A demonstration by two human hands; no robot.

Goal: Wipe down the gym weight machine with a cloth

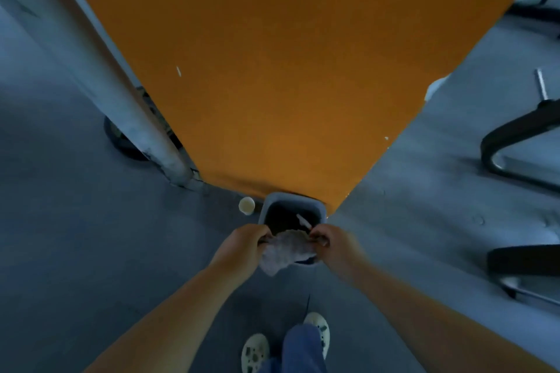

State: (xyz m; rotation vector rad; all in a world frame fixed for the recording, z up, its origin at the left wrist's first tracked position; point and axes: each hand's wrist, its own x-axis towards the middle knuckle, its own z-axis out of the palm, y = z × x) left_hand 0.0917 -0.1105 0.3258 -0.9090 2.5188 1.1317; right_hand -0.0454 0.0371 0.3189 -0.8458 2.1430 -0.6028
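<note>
While you stand over the small bin (266,209) at the lower centre of the frame, you hold the cloth (286,248) bunched between both hands, directly above the bin's dark opening. Your left hand (242,247) curls its fingers round the cloth's left edge, and your right hand (328,241) pinches the right edge, so the crumpled fabric sags between them and a fold hangs down toward the lower left. Holding it there makes sense if you are wringing or shaking it out: anything that drops off should fall into the bin rather than onto the grey floor (91,236). Something pale lies inside the bin, too blurred to identify. A small pale cup (246,205) stands on the floor just beside the bin's left rim.

Filling the upper centre of the frame is a broad orange panel (272,70), with a pale post (121,100) slanting along its left side. At the right edge of the frame are dark curved bars (515,130), which look like gym equipment. The cloth touches none of it, so I judge wiping is not under way at this moment. Your shoes (254,353) show at the bottom, close to the bin.
</note>
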